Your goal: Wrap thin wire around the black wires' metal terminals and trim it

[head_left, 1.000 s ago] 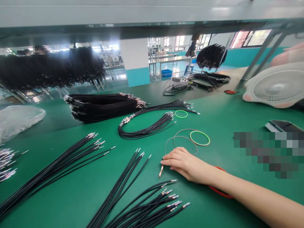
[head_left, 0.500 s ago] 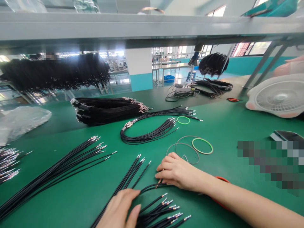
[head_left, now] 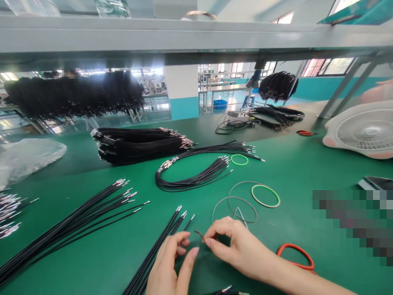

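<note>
My right hand [head_left: 236, 248] pinches a short thin wire [head_left: 199, 234] with a reddish end between its thumb and fingertips. My left hand [head_left: 172, 262] is curled close beside that wire, and I see no contact. Just left of it lies a bunch of black wires with metal terminals [head_left: 162, 233]. Thin grey wire loops [head_left: 236, 209] and a green-edged ring [head_left: 265, 196] rest above my right hand. A red loop [head_left: 296, 256] lies to its right.
More black wire bunches lie on the green mat [head_left: 46, 229], including a coil [head_left: 184, 180] and a thick bundle [head_left: 138, 143]. A white fan [head_left: 365, 131] stands at right, a plastic bag [head_left: 27, 159] at left. A grey shelf [head_left: 153, 37] spans overhead.
My left hand has left the lower wire bunch and come up beside my right hand. My right hand has moved down and now pinches the short wire. The red loop is uncovered.
</note>
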Demonstrator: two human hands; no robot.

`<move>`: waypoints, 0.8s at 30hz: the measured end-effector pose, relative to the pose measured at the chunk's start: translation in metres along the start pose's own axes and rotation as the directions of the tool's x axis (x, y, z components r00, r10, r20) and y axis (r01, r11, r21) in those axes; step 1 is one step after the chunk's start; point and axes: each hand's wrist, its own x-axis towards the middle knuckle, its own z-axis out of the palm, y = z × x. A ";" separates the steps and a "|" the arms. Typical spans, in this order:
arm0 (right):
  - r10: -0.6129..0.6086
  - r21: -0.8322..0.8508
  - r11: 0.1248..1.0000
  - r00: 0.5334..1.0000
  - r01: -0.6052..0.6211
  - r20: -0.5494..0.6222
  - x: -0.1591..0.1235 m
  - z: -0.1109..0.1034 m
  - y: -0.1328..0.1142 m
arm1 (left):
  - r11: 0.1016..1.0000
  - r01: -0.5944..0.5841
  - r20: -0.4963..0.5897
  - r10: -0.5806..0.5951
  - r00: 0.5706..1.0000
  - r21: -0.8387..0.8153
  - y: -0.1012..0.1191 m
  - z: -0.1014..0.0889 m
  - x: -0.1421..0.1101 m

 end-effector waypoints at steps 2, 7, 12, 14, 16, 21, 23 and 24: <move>-0.001 0.008 1.000 1.000 0.002 -0.024 -0.005 0.005 -0.004 | 0.999 -0.017 -0.068 0.015 0.998 -0.027 0.006 -0.002 0.004; -0.040 0.044 0.998 0.999 0.041 -0.028 -0.015 0.015 0.000 | 0.998 -0.038 -0.066 0.034 0.997 -0.057 0.008 -0.001 0.006; -0.026 0.056 0.998 1.000 0.025 0.015 -0.018 0.014 0.004 | 0.997 -0.033 -0.044 0.030 0.999 -0.069 0.010 -0.002 0.006; -0.024 0.064 0.998 1.000 0.023 0.013 -0.018 0.013 0.004 | 0.998 0.008 -0.071 -0.013 0.997 -0.070 0.012 -0.002 0.005; -0.026 0.070 0.997 1.000 0.025 0.004 -0.018 0.012 0.004 | 0.996 0.044 -0.103 -0.052 0.993 -0.077 0.015 -0.001 0.004; -0.044 0.060 0.997 0.999 0.044 0.005 -0.018 0.010 0.001 | 0.998 -0.040 -0.061 0.037 0.997 -0.051 0.012 0.003 0.002; -0.046 0.050 0.998 0.999 0.045 0.023 -0.018 0.011 0.001 | 0.996 -0.090 -0.041 0.089 0.995 -0.022 0.008 0.003 0.002; -0.043 0.043 0.998 0.999 0.042 0.022 -0.019 0.011 0.002 | 0.994 -0.113 -0.047 0.113 0.992 0.002 0.006 0.003 0.002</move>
